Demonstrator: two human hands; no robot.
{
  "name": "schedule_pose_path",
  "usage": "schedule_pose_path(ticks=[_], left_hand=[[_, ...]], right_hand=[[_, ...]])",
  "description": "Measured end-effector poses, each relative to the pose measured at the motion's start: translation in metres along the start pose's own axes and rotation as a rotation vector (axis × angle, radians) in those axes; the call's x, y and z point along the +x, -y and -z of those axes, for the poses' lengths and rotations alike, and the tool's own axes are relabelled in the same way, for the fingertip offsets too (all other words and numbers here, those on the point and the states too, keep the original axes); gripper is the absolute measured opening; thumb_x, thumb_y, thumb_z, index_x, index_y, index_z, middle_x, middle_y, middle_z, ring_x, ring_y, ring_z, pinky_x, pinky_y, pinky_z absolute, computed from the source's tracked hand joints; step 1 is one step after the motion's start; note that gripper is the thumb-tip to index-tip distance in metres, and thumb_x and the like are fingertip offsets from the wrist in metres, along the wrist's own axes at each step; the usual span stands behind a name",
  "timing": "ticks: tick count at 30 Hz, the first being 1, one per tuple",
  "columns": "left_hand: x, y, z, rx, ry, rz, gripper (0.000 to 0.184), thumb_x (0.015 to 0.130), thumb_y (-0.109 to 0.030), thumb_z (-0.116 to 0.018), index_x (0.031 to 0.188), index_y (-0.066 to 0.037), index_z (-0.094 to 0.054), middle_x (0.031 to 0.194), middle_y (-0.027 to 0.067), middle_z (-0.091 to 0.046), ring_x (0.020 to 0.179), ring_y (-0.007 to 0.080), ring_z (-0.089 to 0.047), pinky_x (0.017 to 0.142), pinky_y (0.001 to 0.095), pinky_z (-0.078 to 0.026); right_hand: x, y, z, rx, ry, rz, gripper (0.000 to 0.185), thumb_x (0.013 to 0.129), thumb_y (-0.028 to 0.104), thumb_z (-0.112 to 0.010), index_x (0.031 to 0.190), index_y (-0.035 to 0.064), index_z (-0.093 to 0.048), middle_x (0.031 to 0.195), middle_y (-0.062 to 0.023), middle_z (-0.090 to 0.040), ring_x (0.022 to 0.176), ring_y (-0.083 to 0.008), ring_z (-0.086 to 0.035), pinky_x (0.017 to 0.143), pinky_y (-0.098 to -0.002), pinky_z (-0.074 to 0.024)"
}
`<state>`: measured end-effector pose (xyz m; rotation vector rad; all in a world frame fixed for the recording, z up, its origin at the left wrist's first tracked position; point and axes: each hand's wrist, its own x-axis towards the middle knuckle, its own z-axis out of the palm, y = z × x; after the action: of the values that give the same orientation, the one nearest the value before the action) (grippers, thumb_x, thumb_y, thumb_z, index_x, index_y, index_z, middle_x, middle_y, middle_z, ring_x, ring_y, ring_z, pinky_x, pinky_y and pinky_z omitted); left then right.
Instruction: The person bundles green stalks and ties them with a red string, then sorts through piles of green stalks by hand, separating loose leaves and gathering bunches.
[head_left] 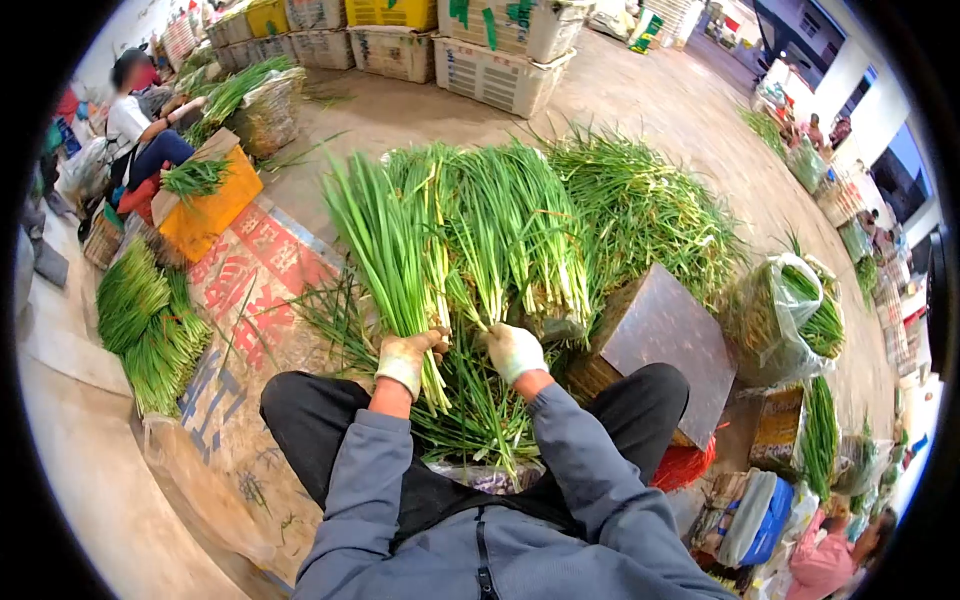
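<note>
My left hand (pixel 405 358), in a pale glove, is wrapped round the lower stems of a bunch of long green stalks (pixel 375 240) that lean up and to the left. To its right, my right hand (pixel 513 350), gloved too, has its fingers closed at the base of a few thin stalks (pixel 464 300). Just beyond both hands lies a wide row of green stalks (pixel 500 210) with pale lower ends. Loose green leaves (pixel 480 410) are spread below my hands, between my knees.
A looser green heap (pixel 650 200) and a dark-topped box (pixel 670 345) are at the right, near a filled plastic bag (pixel 785 320). Sorted bundles (pixel 150 320) lie at the left. Crates (pixel 500 75) stand ahead. A person (pixel 135 125) sits at the upper left.
</note>
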<state>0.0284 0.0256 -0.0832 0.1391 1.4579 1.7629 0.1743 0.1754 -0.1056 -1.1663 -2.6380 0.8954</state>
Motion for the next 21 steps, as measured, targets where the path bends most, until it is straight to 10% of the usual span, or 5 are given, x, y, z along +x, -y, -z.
schedule_pose_path(ticks=[8, 13, 21], left_hand=[[0.004, 0.003, -0.016, 0.173, -0.010, 0.043, 0.022, 0.082, -0.007, -0.075, 0.099, 0.007, -0.071, 0.089, 0.0148, -0.074, 0.061, 0.0217, -0.067, 0.055, 0.0323, -0.055], [0.001, 0.008, -0.029, 0.213, 0.012, 0.155, 0.083, 0.076, -0.025, -0.088, 0.133, 0.012, -0.042, 0.098, 0.0201, -0.071, 0.067, 0.0215, -0.067, 0.067, 0.0372, -0.055], [0.032, 0.045, 0.006, 0.290, -0.102, 0.031, 0.041, 0.074, -0.008, -0.084, 0.106, 0.007, -0.064, 0.085, 0.0156, -0.071, 0.066, 0.0250, -0.067, 0.061, 0.0374, -0.054]], right_hand=[[-0.102, 0.011, 0.055, -0.039, -0.258, 0.171, 0.016, 0.086, 0.024, -0.071, 0.088, 0.0081, -0.068, 0.075, -0.0143, -0.066, 0.069, -0.0349, -0.065, 0.060, -0.0418, -0.0511], [-0.142, 0.030, 0.053, -0.086, -0.172, 0.223, 0.017, 0.090, 0.027, -0.066, 0.085, 0.0111, -0.065, 0.073, -0.0115, -0.063, 0.066, -0.0328, -0.064, 0.057, -0.0419, -0.0501], [-0.168, 0.015, 0.074, -0.021, -0.080, 0.160, 0.020, 0.088, 0.028, -0.069, 0.086, 0.0087, -0.070, 0.076, -0.0149, -0.067, 0.066, -0.0332, -0.067, 0.060, -0.0412, -0.0533]])
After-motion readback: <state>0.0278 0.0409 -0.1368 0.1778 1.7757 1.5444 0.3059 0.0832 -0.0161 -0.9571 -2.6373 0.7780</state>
